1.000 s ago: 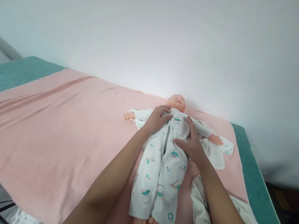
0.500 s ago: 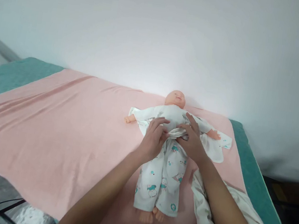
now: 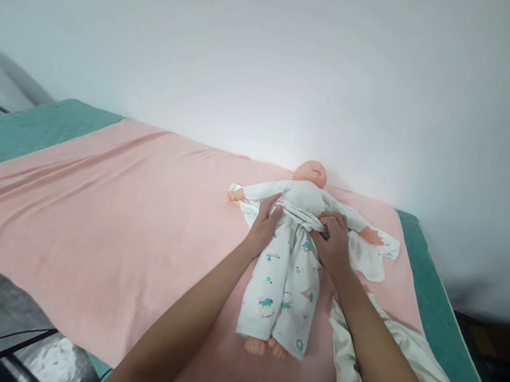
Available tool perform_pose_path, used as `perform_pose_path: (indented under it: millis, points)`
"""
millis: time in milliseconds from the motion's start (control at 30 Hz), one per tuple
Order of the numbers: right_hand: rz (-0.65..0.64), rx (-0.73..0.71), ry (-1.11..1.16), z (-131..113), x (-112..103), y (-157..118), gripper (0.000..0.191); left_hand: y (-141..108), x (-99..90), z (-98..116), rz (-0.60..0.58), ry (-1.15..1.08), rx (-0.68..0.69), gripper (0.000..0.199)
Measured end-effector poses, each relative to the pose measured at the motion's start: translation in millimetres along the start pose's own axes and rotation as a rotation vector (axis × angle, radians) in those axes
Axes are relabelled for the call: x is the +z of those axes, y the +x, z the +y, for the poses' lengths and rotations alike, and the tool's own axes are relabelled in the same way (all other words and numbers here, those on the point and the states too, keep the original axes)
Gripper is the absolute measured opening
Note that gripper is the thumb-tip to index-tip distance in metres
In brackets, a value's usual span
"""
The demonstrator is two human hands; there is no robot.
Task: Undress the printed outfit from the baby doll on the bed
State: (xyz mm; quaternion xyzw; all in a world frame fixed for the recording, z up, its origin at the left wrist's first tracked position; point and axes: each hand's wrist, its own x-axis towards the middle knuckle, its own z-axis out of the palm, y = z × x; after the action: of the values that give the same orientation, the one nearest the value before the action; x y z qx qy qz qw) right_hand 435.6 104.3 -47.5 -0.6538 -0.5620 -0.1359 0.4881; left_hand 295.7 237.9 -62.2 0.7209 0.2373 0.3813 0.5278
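A baby doll (image 3: 311, 172) lies on its back with arms spread, wearing a white long-sleeved top and printed white trousers (image 3: 270, 282). Its bare feet stick out below the cuffs. At the left side of the waistband is my left hand (image 3: 265, 226), its fingers pressed on the gathered cloth. My right hand (image 3: 333, 238) has its fingers curled round the right side of the waistband. A second printed garment (image 3: 368, 259) is spread under the doll's back and arms.
A pink sheet (image 3: 101, 225) with creases covers a green mat (image 3: 431, 262). Crumpled white printed cloth (image 3: 414, 342) lies at the right, beneath my right forearm. A white wall rises behind. Dark equipment stands at the lower left.
My hands have moved apart from the middle of the waist to its two sides. The waistband now lies higher and flatter on the doll's belly, and the trouser cuffs have shifted up.
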Motion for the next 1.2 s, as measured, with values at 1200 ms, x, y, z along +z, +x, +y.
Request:
perform_pose_path:
  millis: [1200]
  points:
    - [-0.253,0.038,-0.156,8.6,3.2,0.8,0.012,-50.3,-34.7,13.1,0.132,0.505,0.279,0.051]
